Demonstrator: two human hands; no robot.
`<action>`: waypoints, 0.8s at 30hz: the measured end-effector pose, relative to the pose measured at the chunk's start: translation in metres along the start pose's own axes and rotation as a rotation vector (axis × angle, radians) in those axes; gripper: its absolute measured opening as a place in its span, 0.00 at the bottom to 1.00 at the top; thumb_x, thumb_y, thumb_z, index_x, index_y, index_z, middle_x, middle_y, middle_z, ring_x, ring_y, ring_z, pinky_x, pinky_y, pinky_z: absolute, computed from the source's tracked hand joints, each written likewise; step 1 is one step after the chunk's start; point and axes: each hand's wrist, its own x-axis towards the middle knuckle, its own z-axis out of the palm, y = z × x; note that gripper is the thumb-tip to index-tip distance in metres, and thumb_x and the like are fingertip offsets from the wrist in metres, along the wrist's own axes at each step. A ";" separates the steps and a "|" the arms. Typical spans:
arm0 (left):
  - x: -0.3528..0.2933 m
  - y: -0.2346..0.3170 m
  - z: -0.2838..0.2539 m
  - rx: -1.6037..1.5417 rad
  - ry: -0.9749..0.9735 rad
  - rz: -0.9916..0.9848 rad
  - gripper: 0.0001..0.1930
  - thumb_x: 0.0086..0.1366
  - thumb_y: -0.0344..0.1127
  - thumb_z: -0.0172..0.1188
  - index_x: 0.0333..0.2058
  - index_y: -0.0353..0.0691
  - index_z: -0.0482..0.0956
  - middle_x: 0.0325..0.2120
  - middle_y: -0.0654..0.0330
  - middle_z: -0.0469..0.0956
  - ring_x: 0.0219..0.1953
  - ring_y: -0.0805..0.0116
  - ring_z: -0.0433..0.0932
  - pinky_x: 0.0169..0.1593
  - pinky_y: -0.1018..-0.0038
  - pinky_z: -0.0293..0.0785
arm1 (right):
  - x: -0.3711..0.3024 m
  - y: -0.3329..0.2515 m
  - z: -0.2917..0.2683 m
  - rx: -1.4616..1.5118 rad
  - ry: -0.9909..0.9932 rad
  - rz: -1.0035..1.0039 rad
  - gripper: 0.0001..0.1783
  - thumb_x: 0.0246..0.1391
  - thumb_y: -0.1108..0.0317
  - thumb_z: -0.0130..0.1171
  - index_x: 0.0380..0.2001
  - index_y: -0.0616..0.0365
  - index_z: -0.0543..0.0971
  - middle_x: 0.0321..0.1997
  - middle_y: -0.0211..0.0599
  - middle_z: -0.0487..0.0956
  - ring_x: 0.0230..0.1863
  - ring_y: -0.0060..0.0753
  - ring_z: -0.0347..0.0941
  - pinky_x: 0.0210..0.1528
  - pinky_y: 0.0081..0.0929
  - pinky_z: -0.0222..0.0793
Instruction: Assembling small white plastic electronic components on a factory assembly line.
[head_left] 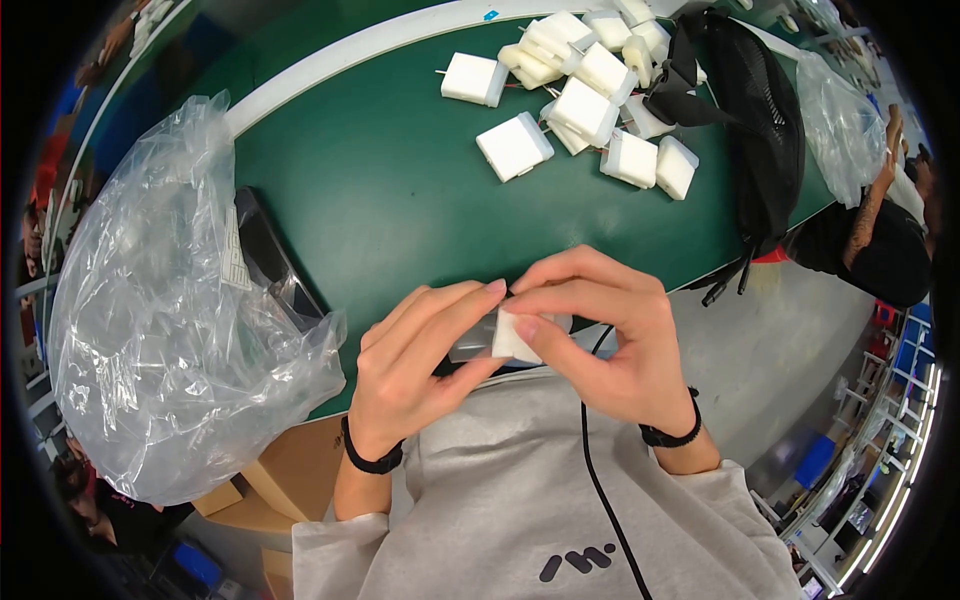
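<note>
In front of my body, at the table's near edge, both hands hold a small white boxy piece [509, 342] with a translucent part on it. My right hand [605, 335] pinches it between the thumb and the curled fingers. From the other side, the fingertips and thumb of my left hand [415, 350] close on its left edge. Part of the piece is hidden behind my fingers. Farther off on the green table [370, 150] lies a loose heap of similar white boxy pieces [514, 147] with translucent ends; thin wires show among them.
A large clear plastic bag [160, 300] covers the table's left side, next to a dark flat object [270, 255]. At the right lies a black bag with straps [755, 120], with another clear bag [840, 130] beyond it. Below left stands a cardboard box [295, 470].
</note>
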 end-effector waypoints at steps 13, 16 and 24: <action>-0.001 0.008 -0.006 -0.021 -0.016 -0.150 0.30 0.48 0.27 0.82 0.52 0.35 0.86 0.44 0.53 0.87 0.34 0.69 0.82 0.30 0.76 0.75 | -0.007 0.004 -0.012 0.365 -0.009 0.330 0.14 0.59 0.71 0.73 0.45 0.64 0.81 0.41 0.35 0.85 0.46 0.26 0.84 0.53 0.28 0.81; -0.002 0.009 -0.006 -0.005 -0.020 -0.154 0.30 0.48 0.27 0.82 0.52 0.35 0.86 0.44 0.53 0.87 0.34 0.69 0.82 0.30 0.76 0.75 | -0.012 0.006 -0.011 0.422 -0.035 0.351 0.10 0.61 0.71 0.72 0.41 0.66 0.83 0.39 0.35 0.84 0.44 0.25 0.83 0.52 0.28 0.81; 0.001 0.008 -0.001 -0.005 -0.030 0.007 0.29 0.49 0.26 0.81 0.52 0.32 0.85 0.44 0.49 0.86 0.37 0.58 0.85 0.38 0.68 0.82 | -0.014 0.011 0.001 0.461 -0.097 0.328 0.09 0.61 0.72 0.72 0.40 0.67 0.84 0.37 0.35 0.83 0.40 0.22 0.81 0.48 0.24 0.82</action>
